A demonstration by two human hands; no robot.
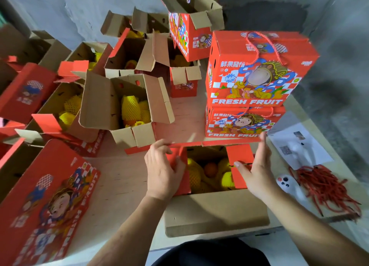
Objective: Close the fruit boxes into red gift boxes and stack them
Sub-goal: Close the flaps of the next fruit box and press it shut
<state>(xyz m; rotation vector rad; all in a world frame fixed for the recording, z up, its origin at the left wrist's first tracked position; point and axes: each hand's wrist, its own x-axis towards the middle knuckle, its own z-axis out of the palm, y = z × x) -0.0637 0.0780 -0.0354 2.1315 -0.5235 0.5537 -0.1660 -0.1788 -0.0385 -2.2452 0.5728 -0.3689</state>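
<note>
Head view of a plywood bench [123, 178] crowded with red gift boxes. At the near edge stands an open box [215, 210], its plain cardboard front flap folded out toward the person and its long red back flap [215, 142] raised along the far side. Inside lie fruits in yellow foam netting [194, 174] and one bare orange [211, 169].

The left hand [161, 170] lies with loosely bent fingers over the left red side flap [179, 172], fingertips reaching the back flap's edge, thumb on the flap's inner margin. The right hand [257, 166] is held flat and nearly straight against the right red side flap [239, 166], fingers pointing away, thumb spread across the flap's face; neither hand is seen to clasp anything.

Just behind this box, toward the far right of the bench, two closed boxes marked "FRESH FRUIT" form a stack [257, 82], each with a red rope handle. To the left and centre stand several unclosed boxes [127, 104] with flaps up, holding netted yellow fruit. One box lies on its side at the near left corner [46, 202].

At the right edge lie a printed sheet [303, 146], a small white device [284, 183], and a bundle of red cords [323, 186].
</note>
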